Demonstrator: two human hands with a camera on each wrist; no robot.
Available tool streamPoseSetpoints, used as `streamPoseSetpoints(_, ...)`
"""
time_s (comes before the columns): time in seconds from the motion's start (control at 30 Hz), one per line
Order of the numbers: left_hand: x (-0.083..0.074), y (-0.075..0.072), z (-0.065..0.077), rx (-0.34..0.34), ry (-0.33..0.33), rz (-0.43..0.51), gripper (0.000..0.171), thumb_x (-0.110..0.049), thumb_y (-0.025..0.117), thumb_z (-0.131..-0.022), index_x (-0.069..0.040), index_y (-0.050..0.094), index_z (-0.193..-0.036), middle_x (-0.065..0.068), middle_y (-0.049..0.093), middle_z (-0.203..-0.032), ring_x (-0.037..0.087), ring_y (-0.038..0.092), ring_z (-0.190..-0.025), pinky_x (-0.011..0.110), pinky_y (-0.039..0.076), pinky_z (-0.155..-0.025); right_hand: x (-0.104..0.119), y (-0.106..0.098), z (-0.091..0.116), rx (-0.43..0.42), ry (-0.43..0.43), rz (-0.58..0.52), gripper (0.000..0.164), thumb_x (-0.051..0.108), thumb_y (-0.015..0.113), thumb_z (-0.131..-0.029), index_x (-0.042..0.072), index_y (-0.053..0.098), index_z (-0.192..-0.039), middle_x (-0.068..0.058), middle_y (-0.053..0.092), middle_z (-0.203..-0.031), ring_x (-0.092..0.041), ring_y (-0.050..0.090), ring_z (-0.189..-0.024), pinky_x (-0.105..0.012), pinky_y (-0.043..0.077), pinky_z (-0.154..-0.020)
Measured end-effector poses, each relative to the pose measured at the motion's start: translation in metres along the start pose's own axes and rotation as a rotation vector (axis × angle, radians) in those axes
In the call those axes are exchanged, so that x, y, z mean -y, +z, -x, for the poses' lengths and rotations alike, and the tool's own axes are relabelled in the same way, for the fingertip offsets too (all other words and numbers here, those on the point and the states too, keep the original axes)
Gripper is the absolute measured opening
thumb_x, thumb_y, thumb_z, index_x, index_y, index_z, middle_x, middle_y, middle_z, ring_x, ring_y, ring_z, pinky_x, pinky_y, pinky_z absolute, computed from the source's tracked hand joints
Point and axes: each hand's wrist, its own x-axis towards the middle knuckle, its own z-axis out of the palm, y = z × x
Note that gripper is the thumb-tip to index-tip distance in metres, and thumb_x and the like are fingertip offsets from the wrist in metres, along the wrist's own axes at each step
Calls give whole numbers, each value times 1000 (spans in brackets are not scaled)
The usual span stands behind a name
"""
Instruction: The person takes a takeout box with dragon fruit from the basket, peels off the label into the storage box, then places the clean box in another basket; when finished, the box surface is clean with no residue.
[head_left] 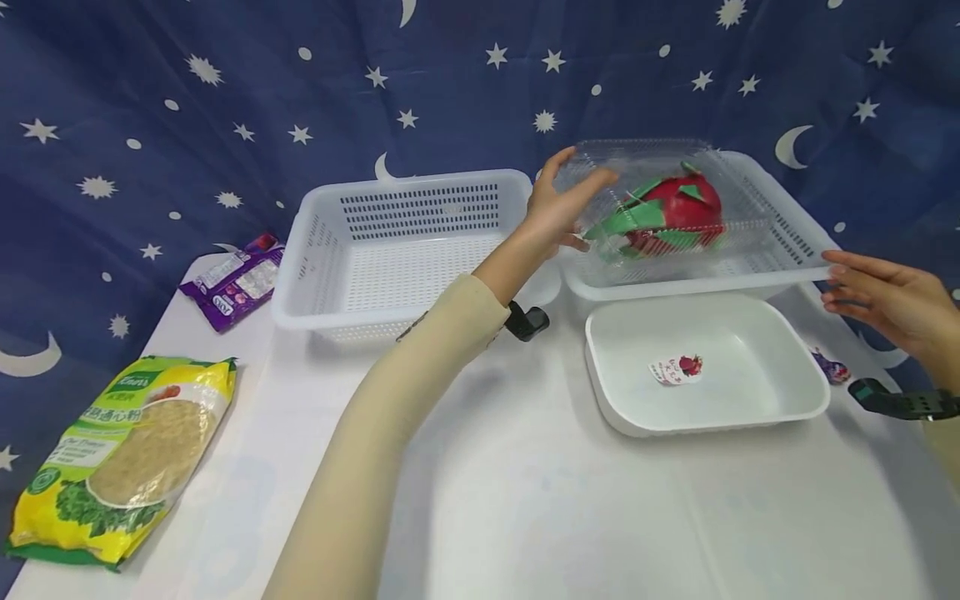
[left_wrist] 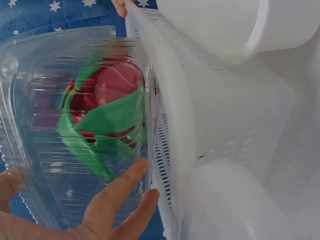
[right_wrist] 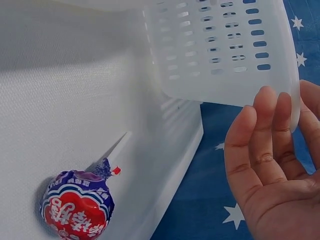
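Note:
My left hand (head_left: 558,204) grips a clear plastic box (head_left: 600,242) by its left end, thumb and fingers spread around it. Inside the box, or seen through it, is a red dragon fruit (head_left: 686,204) with green scales. The box is over the right white basket (head_left: 780,225), close above its rim in the left wrist view. At that basket's front right corner, my right hand (head_left: 896,304) pinches the rim between fingers and thumb. Just in front stands a white tub (head_left: 742,358) with a dragon fruit sticker (head_left: 677,369) in it.
A second white basket (head_left: 401,325) stands to the left. Purple snack packets (head_left: 247,283) lie beyond it, and a yellow-green Knorr bag (head_left: 127,458) lies at the table's left edge. A wrapped lollipop (right_wrist: 77,205) lies near the right edge, partly behind the tub.

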Motion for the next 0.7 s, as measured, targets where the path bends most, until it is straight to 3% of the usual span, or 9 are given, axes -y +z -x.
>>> streamPoseSetpoints(0.2,6,16,-13,-28,-28,-30,73,-37,73,-85,-41,34,-147,-1,19,-159,39,45,-130,55,57,-72,1,-2,0,16,-18,25,25,19,67,-92,32,72,-113,13,70,-91,-7,67,-71,-16,55,-60)
streamPoseSetpoints(0.37,9,27,-21,-72,-57,-34,73,-36,73,-85,-41,34,-148,4,16,-157,28,29,-140,64,52,-81,7,-2,-1,12,-11,18,22,22,69,-90,31,73,-110,9,70,-86,-9,69,-69,-18,56,-60)
streamPoseSetpoints(0.5,19,36,-26,-100,-64,-44,74,-34,72,-86,-36,32,-149,8,14,-158,29,17,-144,69,47,-84,4,-3,2,23,0,-2,22,21,70,-90,30,73,-109,8,71,-86,-10,69,-69,-19,56,-61)
streamPoseSetpoints(0.7,30,46,-32,-119,-70,-74,73,-32,70,-88,-35,31,-150,13,9,-158,35,19,-143,70,44,-88,10,-6,6,70,52,-54,24,14,64,-94,27,74,-111,5,71,-89,-13,70,-72,-22,58,-65)
